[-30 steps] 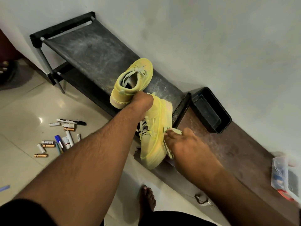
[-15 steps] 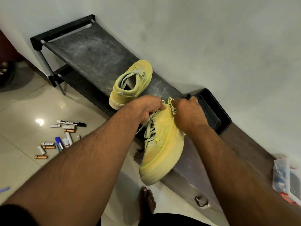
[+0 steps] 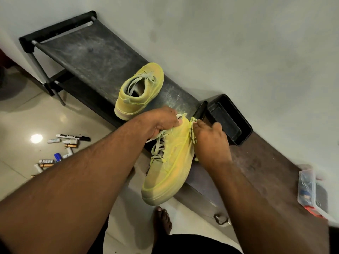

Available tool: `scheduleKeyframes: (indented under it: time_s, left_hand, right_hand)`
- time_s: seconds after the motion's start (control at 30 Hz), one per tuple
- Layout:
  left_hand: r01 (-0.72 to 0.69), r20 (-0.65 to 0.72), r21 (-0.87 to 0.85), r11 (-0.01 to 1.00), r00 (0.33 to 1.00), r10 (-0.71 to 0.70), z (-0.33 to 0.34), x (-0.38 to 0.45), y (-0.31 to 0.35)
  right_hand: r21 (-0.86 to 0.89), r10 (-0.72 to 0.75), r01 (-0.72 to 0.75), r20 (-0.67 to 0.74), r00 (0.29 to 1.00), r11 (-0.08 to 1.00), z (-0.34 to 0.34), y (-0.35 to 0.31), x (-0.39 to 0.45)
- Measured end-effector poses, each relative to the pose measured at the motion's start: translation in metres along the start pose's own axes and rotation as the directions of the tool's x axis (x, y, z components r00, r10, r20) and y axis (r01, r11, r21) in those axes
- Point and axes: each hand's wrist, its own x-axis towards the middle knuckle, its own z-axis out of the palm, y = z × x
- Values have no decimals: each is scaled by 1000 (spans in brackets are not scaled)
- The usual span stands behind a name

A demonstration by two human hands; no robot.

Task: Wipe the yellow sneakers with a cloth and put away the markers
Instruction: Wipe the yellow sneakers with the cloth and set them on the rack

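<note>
Standing there, I counted two yellow sneakers: one sneaker [image 3: 141,92] sat near the shelf's [image 3: 91,57] front edge, the other sneaker [image 3: 168,165] hung past the counter [image 3: 256,162] edge, left hand [image 3: 161,121] with a closed grip on its collar. Right hand [image 3: 211,140] pinched the cloth [image 3: 192,129] against its side. Markers [image 3: 60,149] lay scattered on open floor [image 3: 22,116], too jumbled to count, labels unreadable.

The single head-worn camera looks steeply down and forward from close above the person's outstretched forearms, facing a wall [image 3: 238,43] at the far side and floor [image 3: 23,114] at the near left.
</note>
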Motion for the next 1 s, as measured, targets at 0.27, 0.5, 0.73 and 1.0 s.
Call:
scheduleKeyframes:
  time_s: [0.27,0.5,0.73,1.0]
  left_hand:
    - [-27,-28,73,997,999,29,7,3,3]
    - [-45,-16,6,999,999,45,9,4,-4]
    - [-59,0,-56,997,998,59,11,-2,-2]
    - [-18,-71,-120,993,997,9,18,1,-1]
  right_hand:
    - [-164,-69,73,33,997,984,-4,4,4]
    - [-117,-16,14,-11,1000,993,19,-9,-56]
    - [-250,-76,86,50,996,964,-2,8,20]
    - [-16,22,-21,15,1000,1000,-2,-1,0]
